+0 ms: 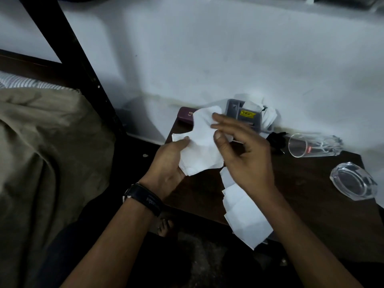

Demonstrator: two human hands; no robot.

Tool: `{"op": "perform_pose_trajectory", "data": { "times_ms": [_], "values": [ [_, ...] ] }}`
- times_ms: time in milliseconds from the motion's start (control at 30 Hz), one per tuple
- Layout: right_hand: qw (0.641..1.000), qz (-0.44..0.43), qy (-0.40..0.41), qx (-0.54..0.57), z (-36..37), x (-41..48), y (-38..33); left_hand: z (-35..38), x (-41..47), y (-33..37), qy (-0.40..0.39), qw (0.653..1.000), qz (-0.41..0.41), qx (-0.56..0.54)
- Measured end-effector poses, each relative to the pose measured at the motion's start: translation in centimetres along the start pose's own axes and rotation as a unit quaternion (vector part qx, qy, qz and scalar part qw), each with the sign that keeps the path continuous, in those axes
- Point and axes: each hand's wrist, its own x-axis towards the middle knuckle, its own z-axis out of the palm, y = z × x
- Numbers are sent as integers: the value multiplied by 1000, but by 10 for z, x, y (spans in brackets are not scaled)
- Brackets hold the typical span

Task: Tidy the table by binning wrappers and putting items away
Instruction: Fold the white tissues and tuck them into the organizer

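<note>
A crumpled white paper wrapper [202,142] is held above the near left corner of a dark wooden table [307,215]. My left hand [168,163] grips its lower left side, thumb on top. My right hand [243,150] is beside it on the right, fingers spread and loosely bent, fingertips touching the paper's right edge. Another white paper [243,215] lies flat on the table's front edge under my right forearm. More crumpled paper [268,115] sits at the back by the wall.
A grey box with a yellow label [245,115] and a maroon item [187,117] stand by the wall. A drinking glass [311,145] lies on its side; a glass ashtray [353,180] sits at right. A bed with an olive blanket [41,152] is on the left.
</note>
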Motion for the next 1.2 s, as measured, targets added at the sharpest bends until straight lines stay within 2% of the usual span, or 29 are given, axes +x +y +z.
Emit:
{"op": "perform_pose_trajectory", "data": {
  "times_ms": [67,100,300,400,467,567,667,733,800,867,933,1000,1033,1100,1200],
  "values": [
    [998,-14,-44,-33,1,-7,7,15,-8,-8,-112,989,-32,-91],
    [997,-19,-55,-50,2,-11,12,20,-8,-11,-139,982,-29,-125],
    [986,-49,-83,-135,-10,-26,32,10,18,-4,-136,986,-53,-76],
    [970,-87,-101,-204,-16,-26,32,25,7,-2,-188,978,-74,-58],
    [957,-109,-109,-244,-19,-26,31,29,7,-7,-156,986,-58,-21],
    [953,-111,-93,-264,-24,-26,28,29,10,-18,-63,996,41,54],
    [951,-126,-67,-273,-31,-27,25,34,4,-19,-54,993,76,75],
    [979,-65,-4,-191,-35,-29,21,36,4,-17,-31,991,92,88],
    [991,92,90,-45,-39,-27,19,37,5,-16,-15,988,104,110],
    [953,267,100,100,-43,-20,21,39,5,-17,-25,987,100,125],
    [901,373,20,219,-50,-13,29,41,5,-19,-49,985,85,141],
    [870,402,-61,279,-55,-10,29,42,5,-22,-58,983,70,161],
    [870,400,-86,274,-55,-10,28,43,5,-23,-58,982,65,167],
    [881,398,-88,241,-55,-11,29,44,6,-25,-56,981,62,175],
    [869,423,-67,250,-61,-12,34,46,7,-27,-76,967,83,230]
  ]
}}
